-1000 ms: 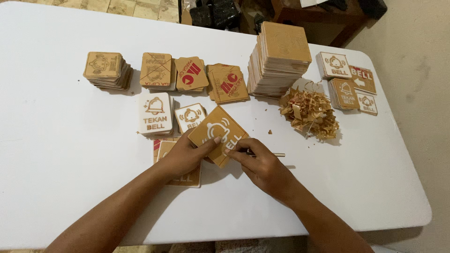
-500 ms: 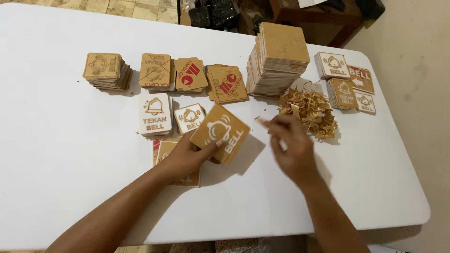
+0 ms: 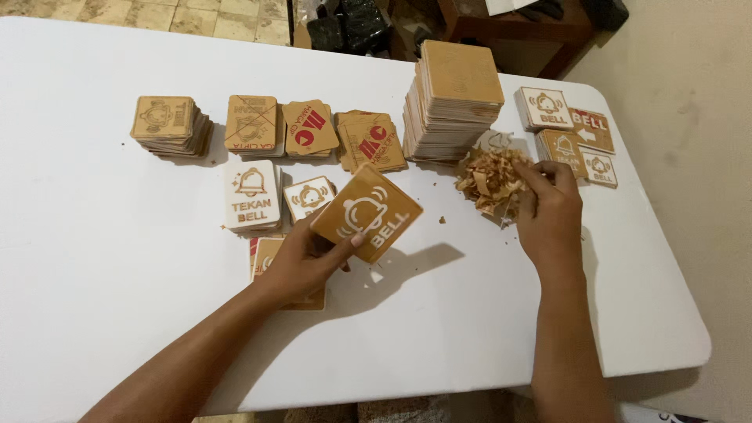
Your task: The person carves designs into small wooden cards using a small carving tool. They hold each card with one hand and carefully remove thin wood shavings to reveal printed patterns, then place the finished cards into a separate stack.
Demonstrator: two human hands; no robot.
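- Holding: left hand (image 3: 301,262) clamps the tan square wooden bell-engraved plaque (image 3: 366,213), tilted, corner toward twelve o'clock.
- Right hand (image 3: 551,215), at three o'clock from it, fingertips pinched together at the heap of pale brown peeled scraps (image 3: 487,178).

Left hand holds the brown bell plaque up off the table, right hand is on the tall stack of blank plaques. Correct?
Not quite. The head view shows the right hand at the pile of peeled scraps, fingertips on its edge, not on the tall stack of blank plaques, which stands apart behind it. The rest holds: the left hand holds the brown bell plaque tilted above the white table.
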